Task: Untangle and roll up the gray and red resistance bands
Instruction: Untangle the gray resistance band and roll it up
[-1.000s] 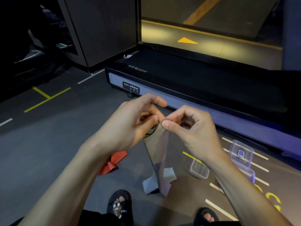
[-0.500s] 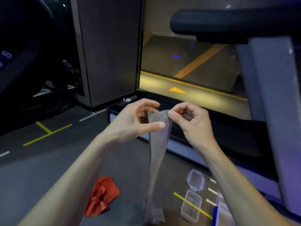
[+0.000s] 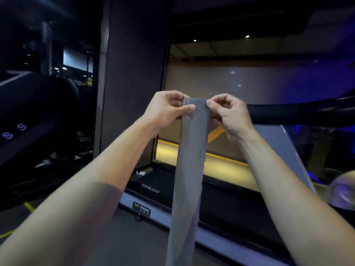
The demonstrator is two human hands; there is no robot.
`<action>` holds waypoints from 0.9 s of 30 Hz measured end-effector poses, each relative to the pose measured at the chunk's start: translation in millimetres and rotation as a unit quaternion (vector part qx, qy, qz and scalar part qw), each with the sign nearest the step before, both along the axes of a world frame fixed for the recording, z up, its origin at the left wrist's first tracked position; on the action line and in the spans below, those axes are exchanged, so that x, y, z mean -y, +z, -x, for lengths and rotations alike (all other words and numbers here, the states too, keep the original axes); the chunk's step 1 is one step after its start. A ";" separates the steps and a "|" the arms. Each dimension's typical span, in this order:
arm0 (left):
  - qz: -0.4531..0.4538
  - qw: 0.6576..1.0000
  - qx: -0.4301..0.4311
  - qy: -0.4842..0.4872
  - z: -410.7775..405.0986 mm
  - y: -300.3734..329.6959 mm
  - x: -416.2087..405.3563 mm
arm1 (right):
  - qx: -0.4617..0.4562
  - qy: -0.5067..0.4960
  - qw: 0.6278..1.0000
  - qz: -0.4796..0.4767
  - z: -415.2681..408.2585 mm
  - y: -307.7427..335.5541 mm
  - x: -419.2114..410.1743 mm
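Gray, thin and limp, the resistance band (image 3: 189, 169) hangs flat, pinched at its top corners by the left hand (image 3: 169, 110) and right hand (image 3: 228, 114). Rolling is judged easiest from this held end, since stretchy material may slip.

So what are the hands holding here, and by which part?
The gray resistance band, by its top end: the left hand pinches the top left corner, the right hand the top right corner. The rest hangs down flat.
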State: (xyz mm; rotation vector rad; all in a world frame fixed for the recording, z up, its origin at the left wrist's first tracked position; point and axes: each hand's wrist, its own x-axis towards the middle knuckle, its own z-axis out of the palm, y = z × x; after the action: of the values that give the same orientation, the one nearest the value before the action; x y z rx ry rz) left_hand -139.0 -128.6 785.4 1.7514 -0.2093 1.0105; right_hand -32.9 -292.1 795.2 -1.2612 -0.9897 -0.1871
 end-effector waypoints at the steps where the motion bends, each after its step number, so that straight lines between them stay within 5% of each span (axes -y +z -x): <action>1: 0.006 1.000 0.007 -0.001 -0.3 9.7 1.5 | -0.001 0.000 1.000 0.001 0.8 9.3 1.4; 14: 0.051 0.998 -0.026 -0.034 -13.6 44.6 -4.3 | 0.012 -0.024 0.999 0.043 -9.3 45.7 0.4; 20: 0.031 0.981 -0.160 -0.107 -18.2 39.9 -16.0 | 0.001 -0.008 0.999 0.050 -14.4 42.3 -0.2; 27: 0.021 0.999 -0.010 0.029 -25.6 50.4 -10.3 | -0.034 0.018 0.999 0.017 -18.1 49.8 0.5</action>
State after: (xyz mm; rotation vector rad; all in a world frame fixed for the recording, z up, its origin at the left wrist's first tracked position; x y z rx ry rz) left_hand -113.4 -118.3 835.7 1.7371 -0.1234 1.0311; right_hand -14.8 -292.6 845.0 -1.2726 -0.9594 -0.0989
